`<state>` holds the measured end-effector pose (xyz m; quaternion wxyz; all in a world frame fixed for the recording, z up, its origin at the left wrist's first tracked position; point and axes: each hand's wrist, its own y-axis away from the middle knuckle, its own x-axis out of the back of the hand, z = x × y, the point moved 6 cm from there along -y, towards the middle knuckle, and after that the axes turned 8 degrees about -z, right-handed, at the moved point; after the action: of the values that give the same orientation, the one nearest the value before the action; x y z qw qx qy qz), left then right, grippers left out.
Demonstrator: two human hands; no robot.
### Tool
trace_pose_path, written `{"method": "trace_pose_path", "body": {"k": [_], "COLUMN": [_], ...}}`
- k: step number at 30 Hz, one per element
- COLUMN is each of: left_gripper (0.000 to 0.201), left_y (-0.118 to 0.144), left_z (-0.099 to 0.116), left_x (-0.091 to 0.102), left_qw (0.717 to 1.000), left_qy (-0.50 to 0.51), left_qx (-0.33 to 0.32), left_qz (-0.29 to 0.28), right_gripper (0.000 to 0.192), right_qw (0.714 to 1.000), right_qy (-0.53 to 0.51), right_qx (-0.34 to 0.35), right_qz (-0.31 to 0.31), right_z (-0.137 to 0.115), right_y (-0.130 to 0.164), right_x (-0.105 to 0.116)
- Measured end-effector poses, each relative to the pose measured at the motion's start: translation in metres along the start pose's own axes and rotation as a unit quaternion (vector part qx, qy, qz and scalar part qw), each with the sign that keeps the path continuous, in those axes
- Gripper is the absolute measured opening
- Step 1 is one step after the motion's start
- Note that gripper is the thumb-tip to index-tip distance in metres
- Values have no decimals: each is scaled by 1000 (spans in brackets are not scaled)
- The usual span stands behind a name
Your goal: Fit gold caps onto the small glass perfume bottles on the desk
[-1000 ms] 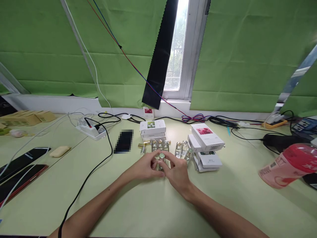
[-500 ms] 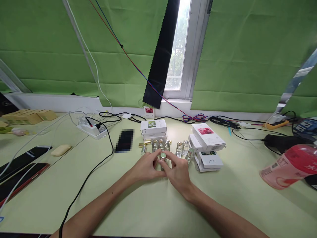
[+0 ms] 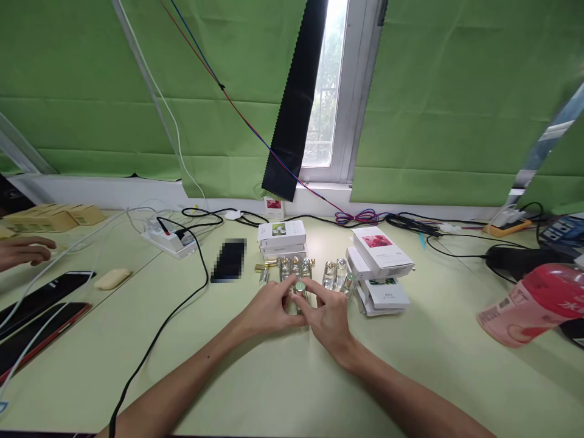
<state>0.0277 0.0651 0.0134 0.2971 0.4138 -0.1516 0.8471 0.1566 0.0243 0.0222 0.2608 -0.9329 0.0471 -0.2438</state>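
Observation:
Both my hands close round a small glass perfume bottle with a pale green top, upright over the table. My left hand pinches it from the left, and my right hand grips its cap area from the right. Fingers hide most of its body. Just behind stand several uncapped clear bottles with gold necks. Right of them are two more clear bottles and a green-topped bottle beside my right hand. Loose shiny caps lie to the left.
White boxes are stacked behind the bottles, with more boxes at right. A black cable crosses the left side near a power strip. A pink bottle stands far right. Another person's hand is at far left.
Another person's hand has come into view at the far left edge. My hands keep nearly the same grip on the perfume bottle; the view has shifted very slightly.

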Motion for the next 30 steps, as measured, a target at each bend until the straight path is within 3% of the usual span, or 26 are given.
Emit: {"method": "trace_pose_path", "body": {"k": [7,16,30], "left_gripper": [38,32,38], "left_y": [-1,1,3], "left_z": [-1,3,3], "left_x": [-1,1,0], "left_qw": [1000,1000,999], "left_qy": [-3,-1,-22], "left_qx": [-3,-9,-23], "left_qz": [2,-10,-38], "right_gripper": [7,16,20], "right_qw": [1000,999,999], "right_qy": [-21,4,-6], "right_qx": [-12,-1,2], "right_qz": [5,54,45], "right_z": [0,1,1], "right_y": [0,2,2], "right_x": [0,1,1]}}
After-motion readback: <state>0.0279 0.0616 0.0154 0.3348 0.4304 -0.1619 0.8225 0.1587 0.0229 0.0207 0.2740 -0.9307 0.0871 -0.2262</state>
